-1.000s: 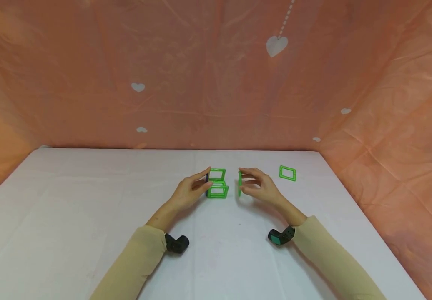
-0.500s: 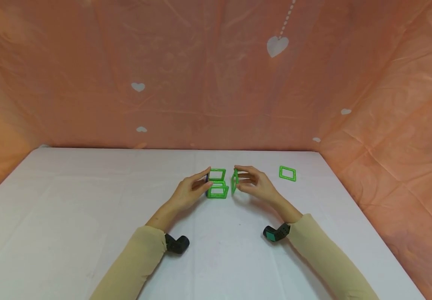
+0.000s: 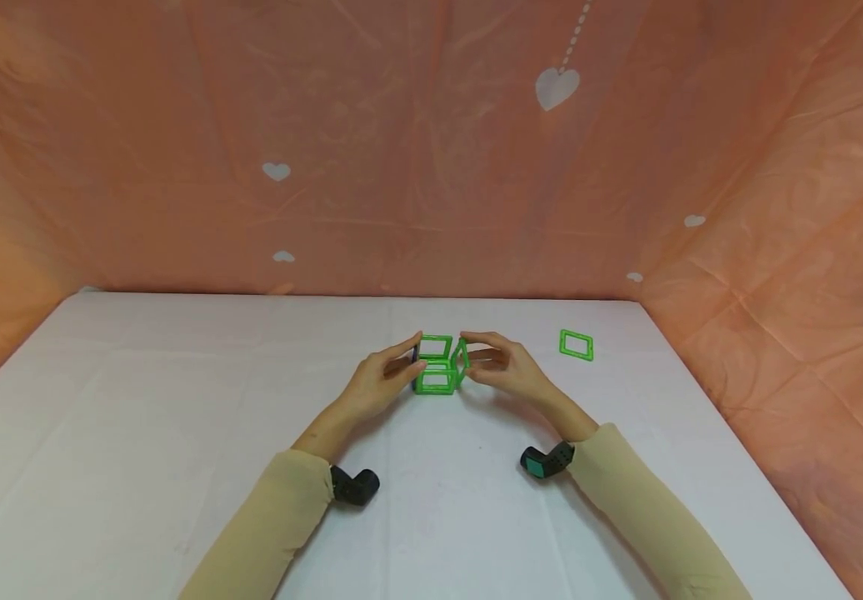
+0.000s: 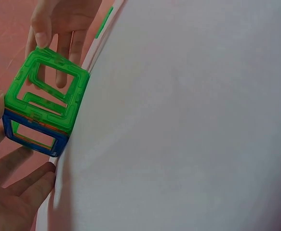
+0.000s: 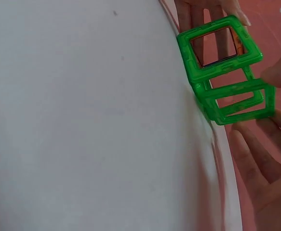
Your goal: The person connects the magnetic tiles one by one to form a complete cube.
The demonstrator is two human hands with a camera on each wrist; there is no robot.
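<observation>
Green square | right fingers | moved left, now beside green-blue box

Head: high, well back, facing forward and down over the desk
Left wrist: right in close, tipped sideways
Right wrist: close too, opposite side
Wrists share: green frames, 2 angles!

Light's soft and even here; faint shadow on the tabletop below the right hand. Wrist views dimmer.

Creased orange backdrop, probably fabric, bearing scattered pale hearts; white-covered table in front.
</observation>
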